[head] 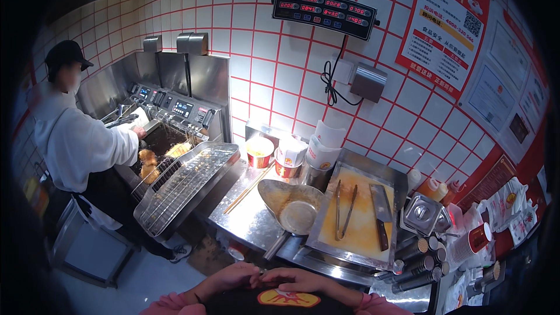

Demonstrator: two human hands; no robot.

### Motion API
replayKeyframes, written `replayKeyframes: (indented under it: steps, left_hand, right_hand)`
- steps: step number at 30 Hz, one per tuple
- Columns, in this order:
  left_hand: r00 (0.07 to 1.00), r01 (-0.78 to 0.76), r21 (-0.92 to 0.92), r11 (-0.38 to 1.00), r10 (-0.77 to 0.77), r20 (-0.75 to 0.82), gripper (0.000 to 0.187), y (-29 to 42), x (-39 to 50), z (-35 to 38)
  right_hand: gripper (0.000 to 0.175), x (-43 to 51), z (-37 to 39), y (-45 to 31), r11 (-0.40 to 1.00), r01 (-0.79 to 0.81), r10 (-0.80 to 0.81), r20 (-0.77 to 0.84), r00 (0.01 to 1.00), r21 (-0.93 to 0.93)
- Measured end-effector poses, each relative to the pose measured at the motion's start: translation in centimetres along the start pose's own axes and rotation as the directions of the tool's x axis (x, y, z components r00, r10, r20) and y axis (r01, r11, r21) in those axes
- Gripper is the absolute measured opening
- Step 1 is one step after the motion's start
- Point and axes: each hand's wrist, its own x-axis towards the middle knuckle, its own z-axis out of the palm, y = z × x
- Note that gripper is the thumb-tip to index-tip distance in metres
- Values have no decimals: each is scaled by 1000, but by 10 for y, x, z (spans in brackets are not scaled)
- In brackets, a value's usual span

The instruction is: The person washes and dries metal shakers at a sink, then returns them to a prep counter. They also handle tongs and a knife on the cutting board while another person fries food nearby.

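Note:
My left hand [234, 278] and my right hand [297, 278] are close together at the bottom, in front of my dark apron [232, 302] with its round yellow and red emblem. The fingers are bent and nearly meet; whether something small lies between them, I cannot tell. Beyond them on the steel counter is a metal scoop pan [299, 216], its handle pointing towards me. To its right, a steel tray [313, 245] holds a stained cutting board [356, 214] with metal tongs [342, 216] and a cleaver [382, 210] on it.
At the left a co-worker [87, 135] in a white top reaches over a deep fryer [159, 140] with fried pieces [148, 166]. A wire draining rack [188, 188] juts out beside the fryer. Paper buckets [259, 151], wooden chopsticks [249, 187], shaker canisters [415, 267] and stacked cups [470, 243] line the counter.

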Motion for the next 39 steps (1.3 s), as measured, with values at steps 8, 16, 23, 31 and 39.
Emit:
replayKeyframes:
  steps: [8, 16, 23, 31, 39]
  left_hand:
    - [995, 42, 39, 998, -38, -91, 39, 2, 9, 11]
    - [998, 46, 32, 998, -44, -44, 48, 9, 17, 21]
    - [1000, 6, 11, 1000, -6, -19, 50, 9, 15, 24]
    - [998, -9, -18, 1000, 8, -68, 47, 5, 10, 25]
    - [998, -14, -173, 985, 4, -61, 37, 7, 12, 17]
  right_hand:
    - [50, -7, 5, 2, 997, 4, -3, -15, 1000, 80]
    - [47, -13, 9, -4, 994, 17, -15, -25, 1000, 103]
    - [47, -14, 11, -4, 990, -22, 30, -50, 998, 140]
    - [47, -9, 11, -3, 996, -39, 42, -39, 998, 86]
    - [46, -14, 11, -6, 994, 40, -50, -97, 994, -103]
